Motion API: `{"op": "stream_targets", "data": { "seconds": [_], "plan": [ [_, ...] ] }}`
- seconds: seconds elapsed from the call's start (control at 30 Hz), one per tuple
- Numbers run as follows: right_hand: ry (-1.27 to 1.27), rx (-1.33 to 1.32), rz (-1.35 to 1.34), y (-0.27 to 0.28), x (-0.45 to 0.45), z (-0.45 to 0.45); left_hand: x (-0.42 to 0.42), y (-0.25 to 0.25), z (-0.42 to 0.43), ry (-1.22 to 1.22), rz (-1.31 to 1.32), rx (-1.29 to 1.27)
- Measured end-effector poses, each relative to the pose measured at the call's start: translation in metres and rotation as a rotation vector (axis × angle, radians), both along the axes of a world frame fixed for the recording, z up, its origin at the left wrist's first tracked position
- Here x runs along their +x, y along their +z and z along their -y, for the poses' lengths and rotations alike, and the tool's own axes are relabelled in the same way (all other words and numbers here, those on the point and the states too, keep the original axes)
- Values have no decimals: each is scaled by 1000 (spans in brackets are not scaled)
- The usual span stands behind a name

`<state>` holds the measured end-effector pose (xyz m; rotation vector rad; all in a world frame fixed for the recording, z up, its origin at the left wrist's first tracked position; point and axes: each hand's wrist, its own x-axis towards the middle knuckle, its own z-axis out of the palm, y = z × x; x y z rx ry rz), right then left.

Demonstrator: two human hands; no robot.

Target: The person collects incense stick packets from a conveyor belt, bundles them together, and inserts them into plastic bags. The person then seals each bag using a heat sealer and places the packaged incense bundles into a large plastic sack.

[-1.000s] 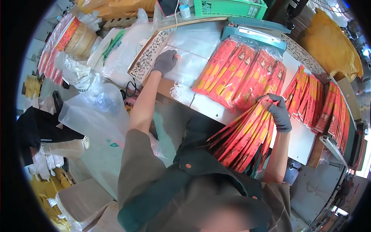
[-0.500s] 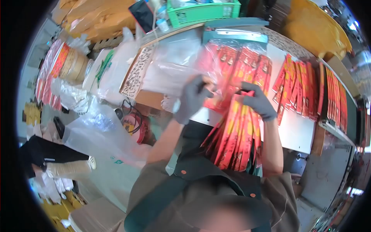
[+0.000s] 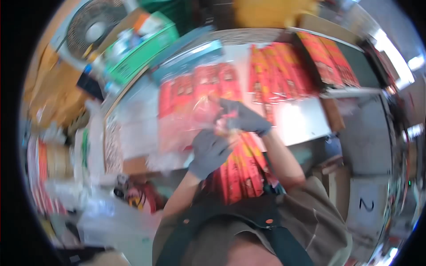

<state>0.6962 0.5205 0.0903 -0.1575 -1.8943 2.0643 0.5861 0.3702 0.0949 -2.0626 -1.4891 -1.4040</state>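
Both hands wear grey gloves with bare fingertips and meet over the table's front edge, blurred by motion. My left hand (image 3: 208,153) is closed at the lower left, by the edge of a clear plastic bag (image 3: 177,142). Just above and to its right, my right hand (image 3: 246,117) has its fingers bent together at the top of a fan of long red and yellow printed packets (image 3: 242,173). The fan hangs down against my apron. What exactly lies between the fingertips is partly hidden. Behind the hands lie more red packets in clear wrap (image 3: 206,82).
Loose red packets (image 3: 279,73) lie on the white tabletop (image 3: 306,119), with others in a tray (image 3: 328,62) at the right. A green crate (image 3: 142,55), a fan (image 3: 95,31) and yellow sacks (image 3: 55,93) stand back left. A dark cable and red object (image 3: 140,195) sit below.
The camera view has turned right. My hands have come closer together, with the right now above the left, at the top of the red packets.
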Motion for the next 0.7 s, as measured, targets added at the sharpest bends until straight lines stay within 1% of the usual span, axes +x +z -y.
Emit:
{"op": "stream_targets", "data": {
  "seconds": [0.03, 0.07, 0.1, 0.13, 0.17, 0.2, 0.23, 0.27, 0.3, 0.33, 0.37, 0.4, 0.43, 0.47, 0.5, 0.53, 0.57, 0.6, 0.63, 0.67, 0.7],
  "plan": [
    [0, -94, -46, -18, 4, -7, -2, -7, 5, -67, 7, -130],
    [-157, -132, -60, -19, 9, -6, 0, -32, 18, -26, 507, -487],
    [-306, -172, -82, -23, 10, 3, 0, -48, 17, -166, 857, -496],
    [-429, -146, -16, -48, 10, 6, -1, -61, 19, -104, 878, -519],
    [-457, -200, -53, -61, 12, 14, 3, -63, 21, -58, 1010, -565],
    [-568, -43, -77, -49, 22, 31, 10, -64, 28, -57, 957, -512],
    [-561, -59, -90, -44, 36, 48, 15, -65, 38, -46, 907, -455],
    [-594, 109, 60, -55, 56, 67, 23, -65, 55, 5, 822, -493],
    [-614, 276, 212, -65, 77, 84, 28, -63, 71, -105, 683, -451],
    [-497, 76, 145, -51, 97, 106, 29, -82, 87, -151, 633, -477],
    [-463, 0, 172, -56, 112, 130, 31, -103, 102, -191, 581, -503],
    [-456, -65, 111, -70, 122, 145, 39, -107, 116, -101, 791, -811],
    [-448, -130, 51, -70, 129, 158, 41, -105, 117, -56, 828, -912],
    [-391, -127, 186, -71, 138, 156, 42, -102, 113, -6, 868, -1007],
    [-331, -119, 321, -43, 143, 145, 32, -105, 110, -21, 809, -1042],
    [-333, -6, 341, -21, 145, 134, 21, -106, 106, -32, 749, -1082],
    [-339, 107, 361, 1, 148, 122, 17, -56, 88, -175, 787, -966],
    [-412, 337, 261, 19, 150, 104, 11, -18, 71, -306, 975, -906],
    [-385, 649, 276, 35, 159, 84, 1, 31, 58, -462, 1031, -904],
    [-362, 963, 293, 53, 166, 64, -6, 62, 44, -535, 995, -794],
    [-388, 1158, 391, 80, 164, 48, -26, 77, 29, -521, 853, -769]
  ]
}}
